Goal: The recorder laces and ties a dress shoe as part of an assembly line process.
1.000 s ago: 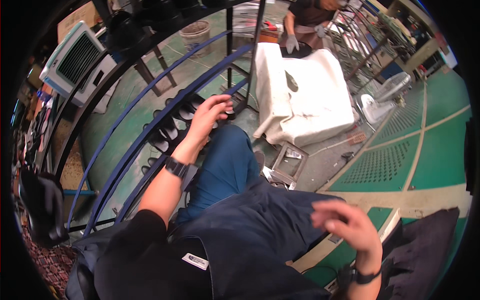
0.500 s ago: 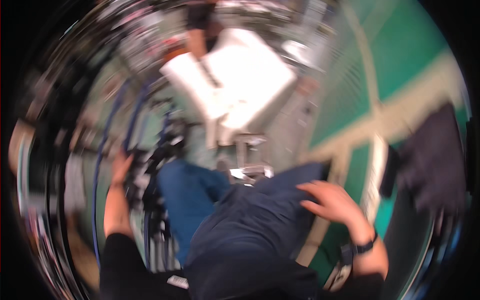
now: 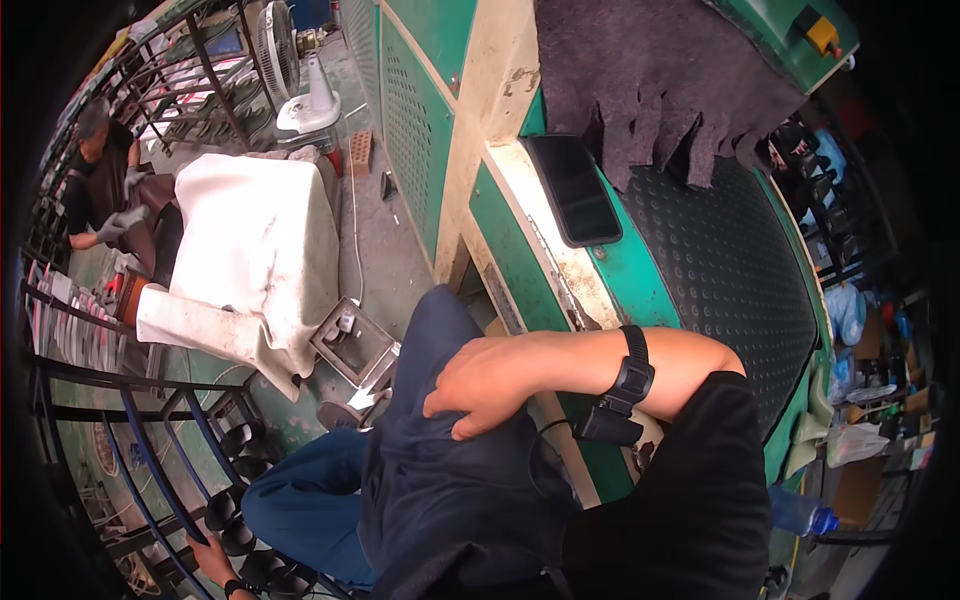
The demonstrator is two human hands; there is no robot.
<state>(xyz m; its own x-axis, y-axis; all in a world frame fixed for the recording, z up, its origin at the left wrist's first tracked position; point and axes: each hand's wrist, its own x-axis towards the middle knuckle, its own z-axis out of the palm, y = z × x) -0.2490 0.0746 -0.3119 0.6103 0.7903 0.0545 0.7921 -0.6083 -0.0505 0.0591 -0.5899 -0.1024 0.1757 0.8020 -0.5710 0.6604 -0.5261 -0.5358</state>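
Note:
My right hand (image 3: 478, 388) lies on the dark navy apron (image 3: 430, 460) over my thigh. Its fingers are loosely bent and apart, holding nothing. A black band with a small dark device (image 3: 612, 412) is strapped to that wrist. At the lower left, my left hand (image 3: 211, 562) is closed at a blue metal bar of a rack (image 3: 150, 455); part of its grip is hidden. Several black, rounded shoe-like pieces (image 3: 240, 437) sit on the rack beside it. A black phone (image 3: 573, 190) lies on the green and cream machine beyond my right forearm.
A white cloth (image 3: 255, 235) covers a block-shaped thing ahead, with a metal tray-like frame (image 3: 354, 342) by its foot. Another person (image 3: 110, 190) in grey gloves sits at far left. A fan (image 3: 290, 70) stands behind. Ragged dark felt (image 3: 670, 80) hangs over a black studded mat (image 3: 720, 270).
My view has swung right, bringing the green machine and phone into the middle. The left hand now meets the rack bar at lower left. The right hand still rests on my thigh.

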